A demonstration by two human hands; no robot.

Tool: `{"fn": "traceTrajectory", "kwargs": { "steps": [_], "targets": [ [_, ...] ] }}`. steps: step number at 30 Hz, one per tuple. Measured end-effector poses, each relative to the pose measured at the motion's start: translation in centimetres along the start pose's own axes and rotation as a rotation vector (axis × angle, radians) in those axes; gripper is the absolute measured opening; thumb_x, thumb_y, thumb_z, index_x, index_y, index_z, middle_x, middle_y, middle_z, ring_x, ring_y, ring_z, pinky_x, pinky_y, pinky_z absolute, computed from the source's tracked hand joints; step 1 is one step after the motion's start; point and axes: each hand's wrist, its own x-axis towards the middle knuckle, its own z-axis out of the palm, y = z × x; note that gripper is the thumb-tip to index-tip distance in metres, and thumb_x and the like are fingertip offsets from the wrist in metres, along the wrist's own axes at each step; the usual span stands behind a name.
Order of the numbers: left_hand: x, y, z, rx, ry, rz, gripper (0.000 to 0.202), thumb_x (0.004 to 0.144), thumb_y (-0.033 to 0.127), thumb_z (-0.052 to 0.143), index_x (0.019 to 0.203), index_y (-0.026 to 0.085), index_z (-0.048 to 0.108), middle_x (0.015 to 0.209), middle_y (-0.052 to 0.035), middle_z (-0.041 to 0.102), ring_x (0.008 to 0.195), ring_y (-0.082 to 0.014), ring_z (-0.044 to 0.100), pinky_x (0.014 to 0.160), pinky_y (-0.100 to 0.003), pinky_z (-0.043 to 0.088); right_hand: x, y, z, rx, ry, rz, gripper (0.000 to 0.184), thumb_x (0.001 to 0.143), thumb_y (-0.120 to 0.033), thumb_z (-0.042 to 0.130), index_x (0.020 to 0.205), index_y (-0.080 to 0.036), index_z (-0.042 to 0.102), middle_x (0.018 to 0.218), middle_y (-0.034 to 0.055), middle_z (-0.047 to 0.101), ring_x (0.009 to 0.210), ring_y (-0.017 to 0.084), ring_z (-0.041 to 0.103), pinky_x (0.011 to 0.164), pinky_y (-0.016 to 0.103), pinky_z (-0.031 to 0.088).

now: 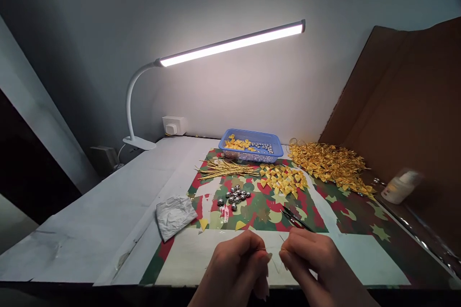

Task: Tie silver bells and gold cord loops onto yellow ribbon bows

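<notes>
My left hand (236, 266) and my right hand (317, 259) sit close together at the near edge of the table, both with fingers pinched. A thin gold thread (275, 254) runs between their fingertips; its ends are too fine to follow. Small dark scissors (295, 218) lie just beyond my right hand on the patterned mat (345, 211). Farther off are several silver bells (236, 196), a heap of small yellow bows (283, 178) and a bundle of gold thread lengths (226, 169).
A blue basket (252, 145) with bows and bells stands at the back. A large pile of gold bows (329, 163) lies right of it. A crumpled silver bag (175, 216), a white bottle (399, 187), a lit desk lamp (230, 45) and a cardboard wall (406, 105) surround the mat.
</notes>
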Motion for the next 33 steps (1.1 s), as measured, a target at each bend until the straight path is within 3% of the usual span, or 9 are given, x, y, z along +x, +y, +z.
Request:
{"fn": "traceTrajectory", "kwargs": {
  "steps": [6, 11, 13, 17, 21, 22, 27, 30, 33],
  "targets": [
    [-0.1, 0.8, 0.5, 0.040, 0.043, 0.051, 0.043, 0.095, 0.050, 0.048, 0.062, 0.023, 0.046, 0.048, 0.0028, 0.048, 0.047, -0.0129, 0.043, 0.054, -0.026, 0.038, 0.0, 0.3, 0.4, 0.010, -0.009, -0.014, 0.032, 0.099, -0.028, 0.042, 0.068, -0.019, 0.047, 0.065, -0.0017, 0.052, 0.062, 0.012, 0.050, 0.059, 0.025, 0.035],
    [0.3, 0.3, 0.6, -0.155, 0.025, -0.054, 0.044, 0.093, 0.055, 0.050, 0.065, 0.021, 0.048, 0.048, 0.0043, 0.047, 0.042, -0.0100, 0.041, 0.047, -0.023, 0.035, 0.1, 0.7, 0.6, 0.127, -0.004, 0.055, 0.025, 0.095, -0.028, 0.047, 0.076, -0.019, 0.060, 0.070, -0.0001, 0.058, 0.063, 0.012, 0.052, 0.059, 0.024, 0.038],
    [0.5, 0.1, 0.3, -0.260, -0.011, -0.126, 0.043, 0.088, 0.056, 0.058, 0.067, 0.019, 0.054, 0.054, 0.0010, 0.057, 0.044, -0.0100, 0.049, 0.045, -0.021, 0.037, 0.1, 1.6, 0.4, 0.213, 0.101, 0.125, 0.020, 0.093, -0.032, 0.053, 0.085, -0.020, 0.067, 0.077, 0.0012, 0.064, 0.067, 0.014, 0.057, 0.062, 0.025, 0.042],
    [0.5, 0.4, -0.4, -0.384, -0.029, -0.243, 0.036, 0.077, 0.046, 0.077, 0.065, 0.013, 0.067, 0.064, -0.0040, 0.069, 0.047, -0.0085, 0.055, 0.045, -0.018, 0.042, -0.3, 4.7, -1.1, 0.386, 0.558, 0.389, 0.028, 0.084, -0.047, 0.067, 0.088, -0.020, 0.072, 0.078, 0.0029, 0.071, 0.073, 0.017, 0.064, 0.069, 0.025, 0.051],
    [0.6, 0.8, -0.7, -0.450, -0.017, -0.273, 0.032, 0.073, 0.041, 0.082, 0.065, 0.012, 0.071, 0.064, -0.0042, 0.070, 0.047, -0.0078, 0.055, 0.045, -0.017, 0.042, -1.0, 8.0, -3.2, 0.462, 0.784, 0.498, 0.058, 0.077, -0.054, 0.071, 0.123, -0.021, 0.057, 0.084, 0.0036, 0.073, 0.080, 0.020, 0.068, 0.067, 0.028, 0.057],
    [0.6, 0.9, -0.8, -0.467, -0.009, -0.259, 0.033, 0.074, 0.042, 0.081, 0.065, 0.012, 0.070, 0.063, -0.0038, 0.069, 0.046, -0.0076, 0.054, 0.045, -0.018, 0.042, -1.1, 8.6, -3.6, 0.494, 0.822, 0.528, 0.064, 0.073, -0.055, 0.075, 0.124, -0.021, 0.054, 0.084, 0.0041, 0.073, 0.081, 0.022, 0.069, 0.064, 0.029, 0.058],
    [0.7, 0.6, -1.4, -0.619, 0.151, -0.069, 0.034, 0.070, 0.041, 0.085, 0.059, 0.015, 0.067, 0.062, 0.0006, 0.063, 0.054, -0.0069, 0.050, 0.053, -0.016, 0.042, -2.2, 11.0, -4.7, 0.524, 1.011, 0.627, 0.053, 0.056, -0.054, 0.081, 0.089, -0.017, 0.064, 0.082, 0.0062, 0.073, 0.081, 0.024, 0.070, 0.072, 0.033, 0.058],
    [0.6, 0.2, -2.3, -0.773, 0.290, -0.092, 0.025, 0.069, 0.039, 0.086, 0.065, 0.019, 0.071, 0.086, -0.0032, 0.072, 0.079, -0.0156, 0.063, 0.071, -0.023, 0.051, -3.4, 12.4, -5.5, 0.459, 1.150, 0.703, 0.048, 0.055, -0.053, 0.078, 0.087, -0.018, 0.067, 0.089, 0.0056, 0.072, 0.087, 0.024, 0.068, 0.075, 0.033, 0.056],
    [0.5, -0.2, -3.3, -0.925, 0.354, -0.108, 0.020, 0.071, 0.038, 0.084, 0.068, 0.023, 0.071, 0.100, -0.0027, 0.075, 0.105, -0.0249, 0.064, 0.084, -0.034, 0.054, -5.0, 13.2, -6.5, 0.379, 1.232, 0.768, 0.039, 0.059, -0.046, 0.076, 0.086, -0.018, 0.068, 0.088, 0.0059, 0.069, 0.086, 0.025, 0.064, 0.067, 0.033, 0.052]
  ]
}}
